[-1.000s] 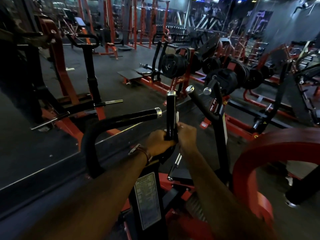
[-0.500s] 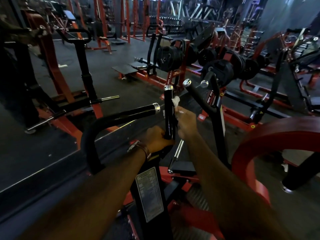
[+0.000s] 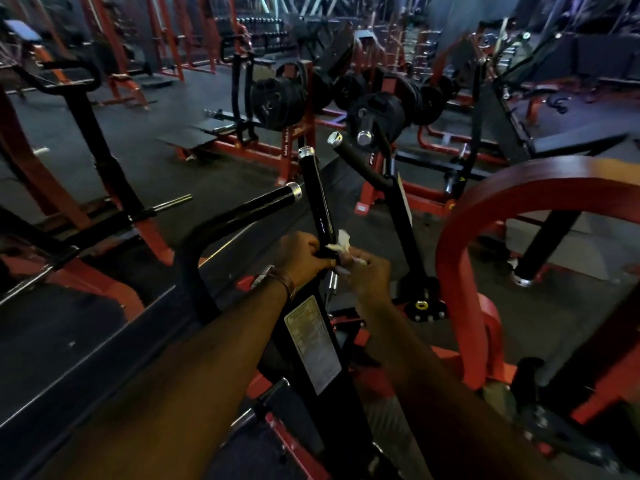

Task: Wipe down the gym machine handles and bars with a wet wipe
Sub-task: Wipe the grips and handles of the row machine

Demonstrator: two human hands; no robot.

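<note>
Head view: right hand (image 3: pixel 369 271) slid wet wipe (image 3: pixel 341 242) down upright handle (image 3: pixel 317 199); left hand (image 3: pixel 304 254) fingers still gripping (base).

Right hand (image 3: pixel 367 275) now lower on upright handle (image 3: pixel 317 202) than half second ago, down near left hand (image 3: pixel 304 256), close to its level of a second back. Wipe (image 3: pixel 341 242) sits near handle's lower end, white corner sticking up beside bar; a second ago it barely showed. Right fingers now look pulled slightly off bar, pinching wipe. Camera view tilted further down and shifted: handles appear higher in frame's middle, red curved frame (image 3: pixel 460 244) looms larger at right.
</note>
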